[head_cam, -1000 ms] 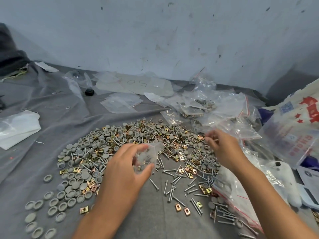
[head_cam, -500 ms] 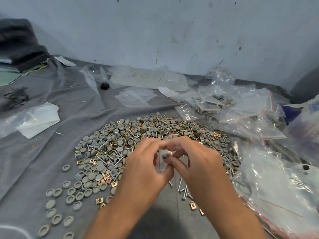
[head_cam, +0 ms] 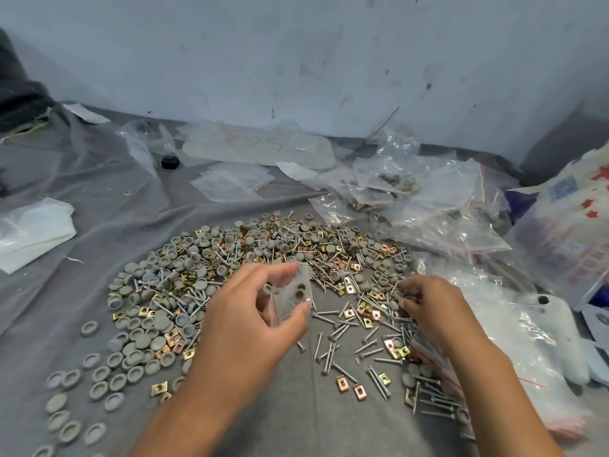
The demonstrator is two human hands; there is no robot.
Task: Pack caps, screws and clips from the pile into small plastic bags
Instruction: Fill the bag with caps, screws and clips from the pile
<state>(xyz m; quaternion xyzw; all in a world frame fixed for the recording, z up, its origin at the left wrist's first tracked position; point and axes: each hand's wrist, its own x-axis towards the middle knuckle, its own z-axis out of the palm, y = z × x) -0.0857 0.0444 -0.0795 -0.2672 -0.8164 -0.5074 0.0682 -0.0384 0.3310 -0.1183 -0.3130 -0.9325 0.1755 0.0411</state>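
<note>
Our hands have parted: left hand [head_cam: 250, 311] pinches the small bag [head_cam: 291, 296], 2 caps inside, above the pile [head_cam: 263, 258]. Right hand [head_cam: 425, 298] is back in the pile, fingers curled; cannot tell what they've caught.

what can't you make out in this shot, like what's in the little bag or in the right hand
- Small bag, head view: two grey caps show through; anything else inside is blurred by plastic and hidden by the left hand.
- Right hand: fingertips buried in the pile; what they pinch is hidden.
- Filled bags: contents too small and glare-covered to count.
</note>
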